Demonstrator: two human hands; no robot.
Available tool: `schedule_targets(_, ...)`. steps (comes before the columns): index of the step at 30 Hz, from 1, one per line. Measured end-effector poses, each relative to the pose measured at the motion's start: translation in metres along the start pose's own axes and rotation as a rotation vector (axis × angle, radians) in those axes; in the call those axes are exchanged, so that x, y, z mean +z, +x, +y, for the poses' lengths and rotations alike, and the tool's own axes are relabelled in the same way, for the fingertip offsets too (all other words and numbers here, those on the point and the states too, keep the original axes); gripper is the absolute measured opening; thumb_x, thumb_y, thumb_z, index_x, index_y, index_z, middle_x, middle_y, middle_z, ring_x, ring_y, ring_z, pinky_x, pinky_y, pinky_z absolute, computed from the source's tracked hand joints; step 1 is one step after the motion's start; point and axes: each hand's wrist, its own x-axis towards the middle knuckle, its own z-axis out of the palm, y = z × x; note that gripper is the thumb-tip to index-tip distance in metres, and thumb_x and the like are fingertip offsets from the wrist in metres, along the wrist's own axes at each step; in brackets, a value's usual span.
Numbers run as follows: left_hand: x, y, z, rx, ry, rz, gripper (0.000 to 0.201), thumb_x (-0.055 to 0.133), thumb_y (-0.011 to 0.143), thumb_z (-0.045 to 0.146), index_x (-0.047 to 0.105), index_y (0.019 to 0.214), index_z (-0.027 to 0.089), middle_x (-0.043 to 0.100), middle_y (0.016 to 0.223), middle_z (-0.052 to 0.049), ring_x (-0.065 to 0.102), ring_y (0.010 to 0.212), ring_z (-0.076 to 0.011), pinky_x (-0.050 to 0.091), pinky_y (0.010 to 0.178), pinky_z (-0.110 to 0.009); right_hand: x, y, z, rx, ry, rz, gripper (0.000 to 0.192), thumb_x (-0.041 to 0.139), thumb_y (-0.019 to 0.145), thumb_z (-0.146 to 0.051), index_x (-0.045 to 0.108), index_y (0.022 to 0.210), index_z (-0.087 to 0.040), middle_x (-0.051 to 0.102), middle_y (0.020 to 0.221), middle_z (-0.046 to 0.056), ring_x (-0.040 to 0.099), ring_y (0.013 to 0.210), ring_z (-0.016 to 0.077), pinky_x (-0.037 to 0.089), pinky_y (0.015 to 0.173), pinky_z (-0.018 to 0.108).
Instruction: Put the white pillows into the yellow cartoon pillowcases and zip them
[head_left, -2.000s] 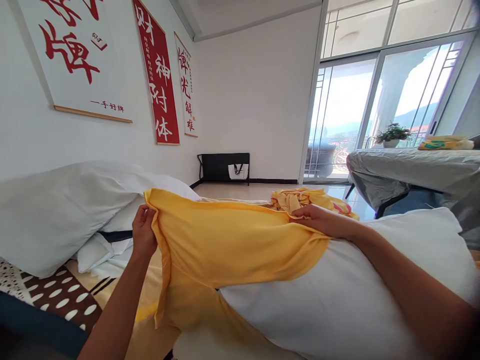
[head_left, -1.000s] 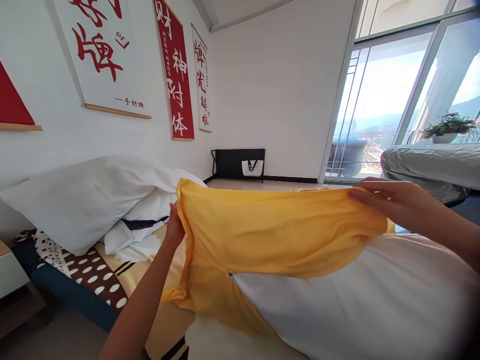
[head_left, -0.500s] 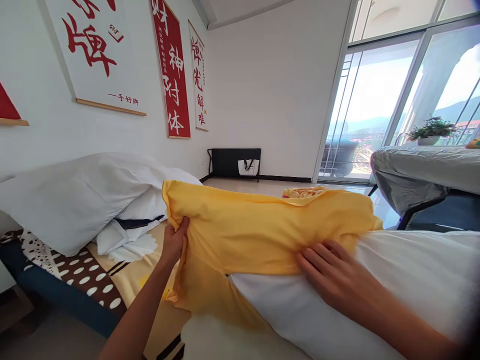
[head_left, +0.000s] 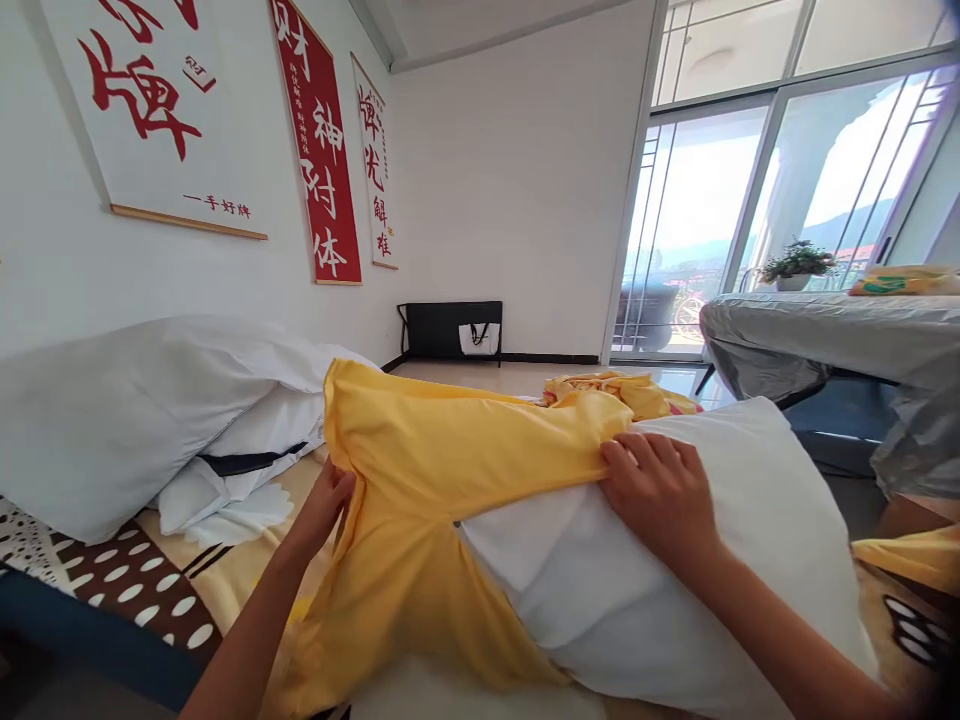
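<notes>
Your left hand (head_left: pixel 324 507) is closed on the near side edge of the soft yellow fabric pillowcase (head_left: pixel 450 470), fingers curled into the cloth. Your right hand (head_left: pixel 664 495) lies palm-down with fingers spread on the plump white pillow (head_left: pixel 712 560), fingertips pressing the pillowcase's open hem where it meets the pillow; whether it pinches the cloth cannot be made out. The pillowcase stretches between your two hands and hangs down below the left one, while the pillow's end sits inside it, just left of your right hand. Beyond your left hand, two more white pillows (head_left: pixel 150 410) are stacked on the brown dotted bedspread (head_left: pixel 127 585). Past your right hand lies a crumpled yellow patterned cloth (head_left: pixel 622 392). High above your left hand hang wall scrolls: a white scroll with red characters (head_left: pixel 142 110) whose small line reads 一手好牌, and a red scroll with white characters (head_left: pixel 315 150) showing 财神附体.
</notes>
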Motion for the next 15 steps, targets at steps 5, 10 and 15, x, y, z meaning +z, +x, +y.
schedule_targets(5, -0.005, -0.006, -0.034, -0.221, 0.189, -0.150, 0.071, 0.081, 0.062, 0.044, 0.051, 0.123, 0.024, 0.059, 0.128, -0.012, 0.060, 0.111, -0.0282, 0.052, 0.089, -0.036, 0.028, -0.073, -0.046, 0.028, 0.196, -0.312, 0.047, 0.036, 0.094, -0.024, 0.039, 0.140, -0.015, 0.043, 0.143, 0.014, 0.039, 0.131, 0.0266, 0.031, 0.100, 0.045)
schedule_targets(10, 0.008, 0.040, -0.063, -0.275, 0.509, 0.011, 0.056, 0.077, 0.061, 0.047, 0.058, 0.105, 0.017, 0.068, 0.108, -0.017, 0.061, 0.108, -0.0355, 0.046, 0.090, -0.045, 0.030, -0.148, -0.053, -0.093, 0.295, -0.453, 0.071, 0.042, 0.089, -0.039, 0.015, 0.151, -0.021, 0.036, 0.149, 0.009, 0.034, 0.136, 0.0250, 0.031, 0.104, 0.046)
schedule_targets(15, 0.008, 0.053, -0.060, -0.117, 0.612, 0.013, 0.049, 0.078, 0.054, 0.028, 0.063, 0.101, 0.024, 0.065, 0.118, -0.013, 0.042, 0.130, -0.0366, 0.025, 0.108, -0.047, 0.012, -0.167, -0.021, -0.155, 0.207, -0.524, 0.089, 0.037, 0.071, -0.003, 0.011, 0.151, -0.030, 0.030, 0.152, 0.002, 0.029, 0.139, 0.0198, 0.029, 0.105, 0.044)
